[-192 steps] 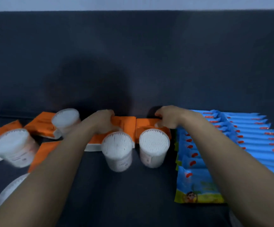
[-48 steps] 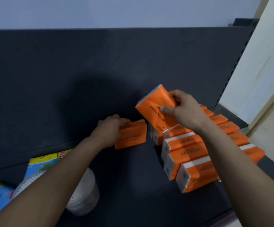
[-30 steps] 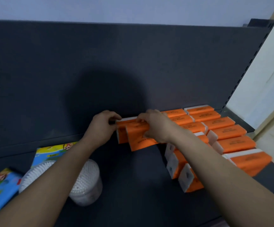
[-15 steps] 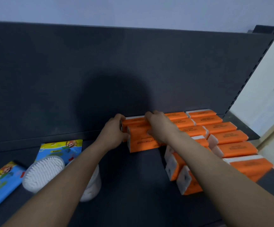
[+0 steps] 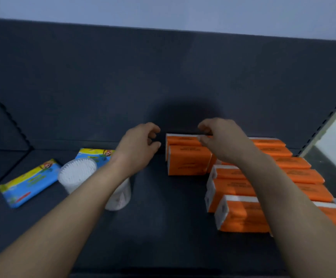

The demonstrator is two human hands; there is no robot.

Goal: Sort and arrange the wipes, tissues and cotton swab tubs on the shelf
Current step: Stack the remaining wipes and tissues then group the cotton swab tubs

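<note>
Several orange tissue packs [image 5: 233, 185] stand in rows on the right half of the dark shelf [image 5: 163, 227]. Two more orange packs [image 5: 187, 159] sit at the left end of the rows, against the back panel. My left hand [image 5: 139, 145] hovers just left of those two packs with loosely curled fingers, holding nothing. My right hand [image 5: 221, 139] hangs above them, fingers loosely bent, also holding nothing. A white cotton swab tub [image 5: 76, 174] stands on the left, partly hidden by my left forearm. Two blue and yellow wipes packs [image 5: 28, 182] lie flat near the tub.
The dark back panel [image 5: 163, 87] rises behind everything. The shelf's right end [image 5: 323, 157] meets a pale wall. A second white tub [image 5: 121, 195] shows under my left forearm. Bare shelf surface lies between the tub and the orange rows.
Both hands have let go of the two orange packs at the back and lifted off them. The view has swung left, showing more of the wipes packs and tub.
</note>
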